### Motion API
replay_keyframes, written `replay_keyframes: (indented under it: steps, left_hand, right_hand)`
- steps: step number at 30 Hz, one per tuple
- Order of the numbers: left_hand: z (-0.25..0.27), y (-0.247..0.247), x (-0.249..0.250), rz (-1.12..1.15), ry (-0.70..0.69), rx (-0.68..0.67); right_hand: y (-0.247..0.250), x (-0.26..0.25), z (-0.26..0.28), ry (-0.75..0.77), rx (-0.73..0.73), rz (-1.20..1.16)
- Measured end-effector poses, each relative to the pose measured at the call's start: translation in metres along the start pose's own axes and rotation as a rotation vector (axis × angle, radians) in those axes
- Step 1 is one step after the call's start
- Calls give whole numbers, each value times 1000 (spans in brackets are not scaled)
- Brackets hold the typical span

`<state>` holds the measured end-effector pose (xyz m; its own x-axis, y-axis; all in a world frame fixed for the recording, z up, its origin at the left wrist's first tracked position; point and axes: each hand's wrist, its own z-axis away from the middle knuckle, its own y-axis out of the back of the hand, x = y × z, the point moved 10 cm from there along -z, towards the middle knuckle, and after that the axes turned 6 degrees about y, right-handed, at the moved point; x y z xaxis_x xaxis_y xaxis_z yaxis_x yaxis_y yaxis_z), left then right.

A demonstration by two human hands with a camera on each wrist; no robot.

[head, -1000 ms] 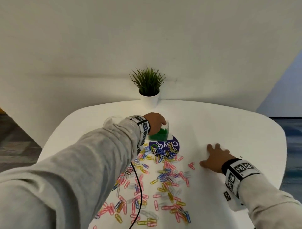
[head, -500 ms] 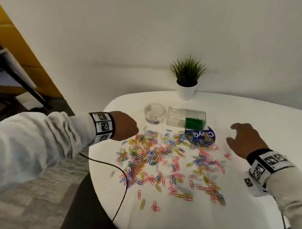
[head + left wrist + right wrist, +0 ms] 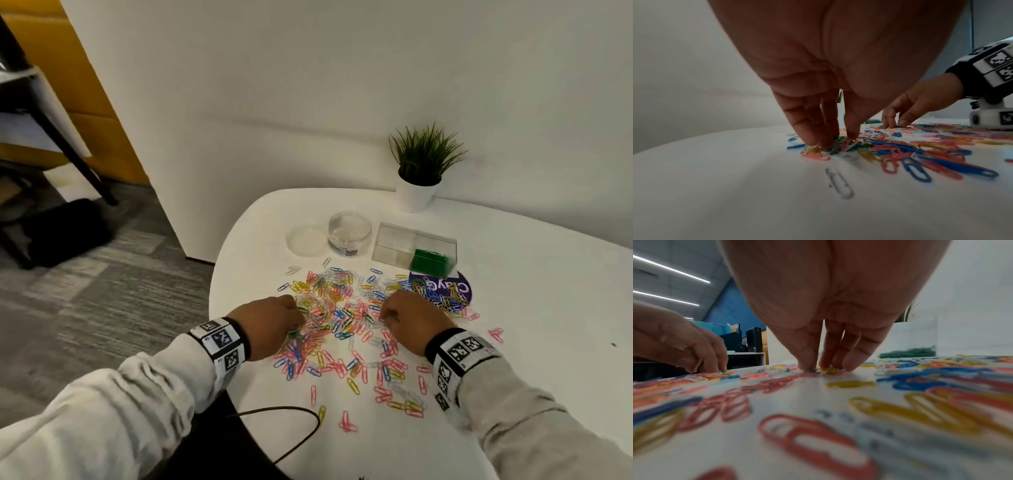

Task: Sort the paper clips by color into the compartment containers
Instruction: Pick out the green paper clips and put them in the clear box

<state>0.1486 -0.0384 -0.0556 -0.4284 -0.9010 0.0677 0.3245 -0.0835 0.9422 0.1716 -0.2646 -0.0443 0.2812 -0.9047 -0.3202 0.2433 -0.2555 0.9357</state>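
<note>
A spread of pink, blue, yellow, white and green paper clips [image 3: 346,329] covers the white table [image 3: 534,308]. My left hand [image 3: 300,320] is down on the pile's left side; in the left wrist view its thumb and fingers [image 3: 813,138] pinch a green clip [image 3: 840,139] in the heap. My right hand [image 3: 385,316] is on the pile's right side, thumb and fingertips [image 3: 849,366] closed together on a clip against the table. A clear compartment container [image 3: 394,245] stands behind the pile, with green clips [image 3: 430,262] in its near right compartment.
A round clear jar [image 3: 349,233] and its lid [image 3: 306,241] sit left of the container. A potted plant [image 3: 421,168] stands at the back by the wall. A dark round sticker [image 3: 455,289] lies under some clips. A black cable [image 3: 301,435] hangs over the near table edge.
My left hand came back from the container to the pile's left side and lowered onto the clips. My right hand moved left from the bare table into the pile and closed its fingers.
</note>
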Motion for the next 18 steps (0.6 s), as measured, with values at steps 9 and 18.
replay_keyframes:
  steps: [9, 18]
  left_hand:
    - [-6, 6, -26, 157, 130, 164]
    - [-12, 5, -30, 212, 137, 221]
  right_hand:
    - [-1, 8, -4, -39, 59, -15]
    - [1, 2, 0, -19, 53, 27]
